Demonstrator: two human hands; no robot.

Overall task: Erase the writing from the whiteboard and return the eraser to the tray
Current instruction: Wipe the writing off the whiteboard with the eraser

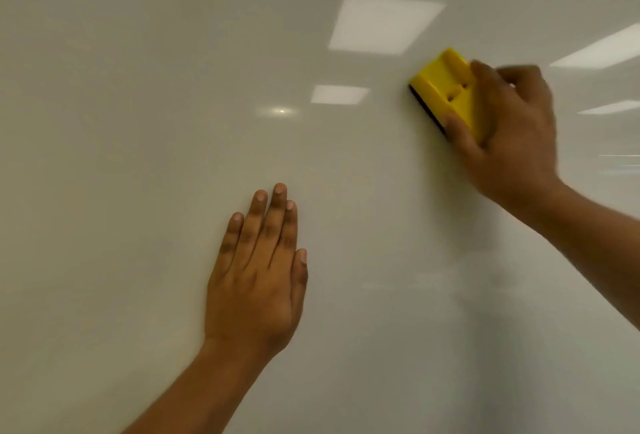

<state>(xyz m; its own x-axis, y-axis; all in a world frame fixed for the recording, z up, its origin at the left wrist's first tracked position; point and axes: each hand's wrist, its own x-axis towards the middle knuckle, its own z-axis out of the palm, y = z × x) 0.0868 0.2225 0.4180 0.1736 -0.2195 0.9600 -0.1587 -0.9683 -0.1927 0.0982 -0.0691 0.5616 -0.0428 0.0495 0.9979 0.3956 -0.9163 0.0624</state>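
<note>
The whiteboard (pixel 138 122) fills the whole view, glossy and white, with no writing that I can make out. My right hand (pixel 505 129) grips a yellow eraser (pixel 446 87) at the upper right and presses its dark felt side against the board. My left hand (pixel 256 274) lies flat on the board at lower centre, fingers straight and close together, holding nothing. The tray is out of view.
Ceiling lights are reflected in the board as bright rectangles (pixel 381 23) at upper centre and as streaks at the right edge. Faint smudges show low on the right of the board (pixel 433 281).
</note>
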